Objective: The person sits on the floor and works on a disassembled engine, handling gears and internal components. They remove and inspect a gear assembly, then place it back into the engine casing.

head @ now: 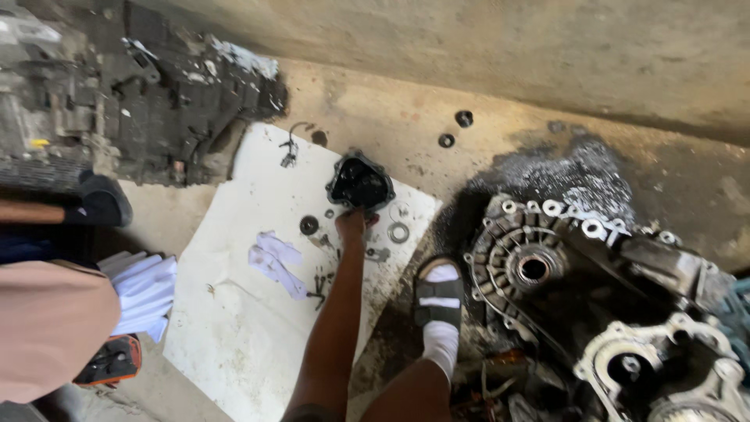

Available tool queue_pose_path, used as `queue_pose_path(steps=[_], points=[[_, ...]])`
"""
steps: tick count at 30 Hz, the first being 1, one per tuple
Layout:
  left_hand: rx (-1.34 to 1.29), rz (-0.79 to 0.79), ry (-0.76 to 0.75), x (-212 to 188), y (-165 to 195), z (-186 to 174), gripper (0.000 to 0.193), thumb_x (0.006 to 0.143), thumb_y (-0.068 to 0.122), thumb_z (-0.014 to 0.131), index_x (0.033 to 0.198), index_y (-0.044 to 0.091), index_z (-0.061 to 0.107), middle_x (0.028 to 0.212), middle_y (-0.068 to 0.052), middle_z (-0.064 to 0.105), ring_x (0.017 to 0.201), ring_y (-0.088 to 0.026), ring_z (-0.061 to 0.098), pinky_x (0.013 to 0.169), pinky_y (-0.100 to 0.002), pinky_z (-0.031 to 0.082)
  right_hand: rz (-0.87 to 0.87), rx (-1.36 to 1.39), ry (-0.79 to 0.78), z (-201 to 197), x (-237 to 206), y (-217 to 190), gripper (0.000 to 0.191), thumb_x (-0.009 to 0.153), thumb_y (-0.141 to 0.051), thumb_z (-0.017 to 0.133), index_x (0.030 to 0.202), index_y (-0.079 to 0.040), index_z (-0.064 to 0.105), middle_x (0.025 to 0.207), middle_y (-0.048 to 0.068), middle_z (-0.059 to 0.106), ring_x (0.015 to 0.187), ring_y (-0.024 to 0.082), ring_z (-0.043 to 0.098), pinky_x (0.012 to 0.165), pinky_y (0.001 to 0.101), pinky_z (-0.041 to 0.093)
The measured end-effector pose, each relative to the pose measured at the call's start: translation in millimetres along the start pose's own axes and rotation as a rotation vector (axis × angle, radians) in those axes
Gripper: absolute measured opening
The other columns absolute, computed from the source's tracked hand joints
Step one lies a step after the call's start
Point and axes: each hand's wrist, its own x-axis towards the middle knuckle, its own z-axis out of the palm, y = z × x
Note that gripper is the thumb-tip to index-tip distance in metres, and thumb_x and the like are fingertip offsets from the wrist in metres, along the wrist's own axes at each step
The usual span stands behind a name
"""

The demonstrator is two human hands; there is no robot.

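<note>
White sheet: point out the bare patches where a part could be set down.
The sheet's near half, below the rag and bolts, is bare. So is the strip between the rag and the sheet's left edge. It is crowded around the hand on the black cover: washers, bearing.

Washers (398, 232), bolts (319, 285) around hand (351, 224)

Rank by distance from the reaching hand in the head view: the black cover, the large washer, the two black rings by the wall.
From the hand:
1. Black cover, touching it, just beyond.
2. Large washer, on the sheet, to its right.
3. Two black rings, on bare floor, farthest.
</note>
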Motion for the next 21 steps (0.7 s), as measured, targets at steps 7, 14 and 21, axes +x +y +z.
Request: queue_pose_path(steps=[7,14,21], points=[[0.284,0.024,0.118,-48,-11,-41,0.056,0.102,0.039,0.074,0.090,-0.010,0.050,0.059,-0.013,0.056,0.047,-0.023,0.054,0.042,-0.038,0.045,-0.160,-0.048,0.172,-83,-4,51,0.058,0.105,-0.051,0.073,0.115,0.006,0.068,0.096,0.017,0.070,0.084,0.023,0.068,0.076,0.0363,0.055],[0.858,0.643,-0.263,-177,-4,-31,0.049,0.094,0.042,0.071,0.116,0.000,0.058,0.076,-0.019,0.070,0.063,-0.021,0.065,0.060,-0.039,0.052,-0.661,0.074,0.335,-217,-95,-43,0.056,0.103,-0.048,0.071,0.121,0.005,0.067,0.098,0.017,0.071,0.082,0.026,0.069,0.069,0.0405,0.055],[1.347,0.794,-1.076,-365,139,35,0.061,0.092,0.055,0.063,0.122,0.003,0.060,0.098,-0.020,0.073,0.090,-0.035,0.073,0.079,-0.045,0.057,-0.834,-0.581,0.258,-255,-294,-188,0.054,0.090,-0.047,0.068,0.129,-0.009,0.067,0.102,0.018,0.075,0.084,0.036,0.073,0.076,0.0436,0.058]])
